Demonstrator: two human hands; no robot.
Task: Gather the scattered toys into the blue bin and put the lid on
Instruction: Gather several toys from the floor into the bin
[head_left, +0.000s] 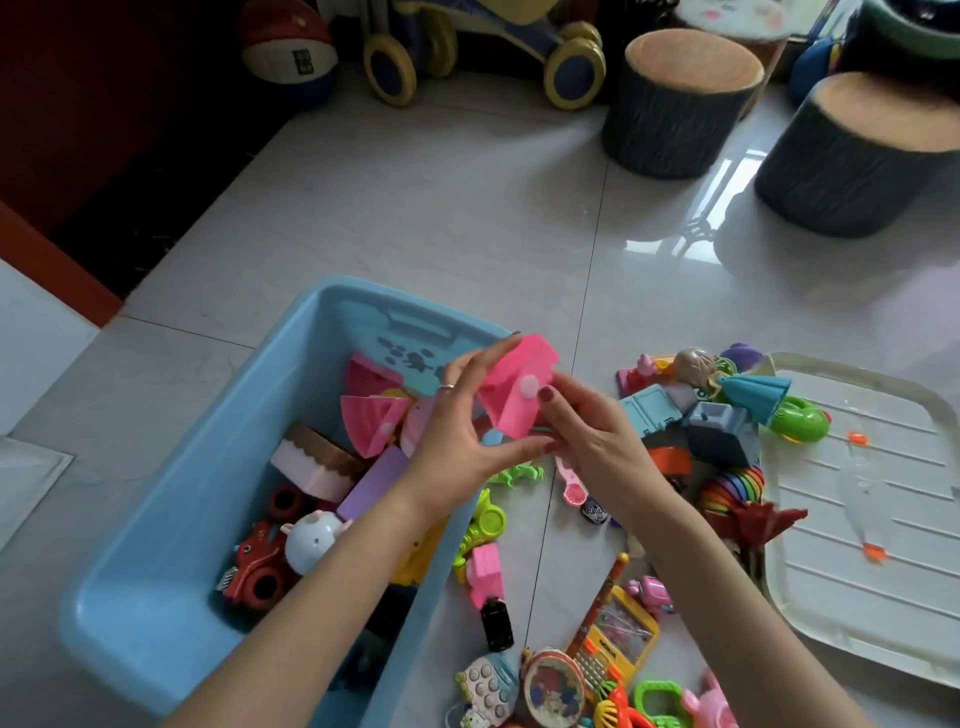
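Right now both hands pinch a pink folded toy piece (517, 387) above the near rim of the blue bin (171, 499): the left hand (457, 441) holds its lower edge with fingers curled, the right hand (587, 426) seems to grip its right side, though the fingers are partly hidden. Released here, it could catch the rim and fall among the scattered toys (613, 639), while the clear lid (857, 530) lies well right, unused

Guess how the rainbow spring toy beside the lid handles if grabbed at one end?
The rainbow spring toy looks like stacked loose coils, so it would probably sag and stretch, not lift stiffly. Likely light plastic. Curved among other toys against the clear lid, it may snag.
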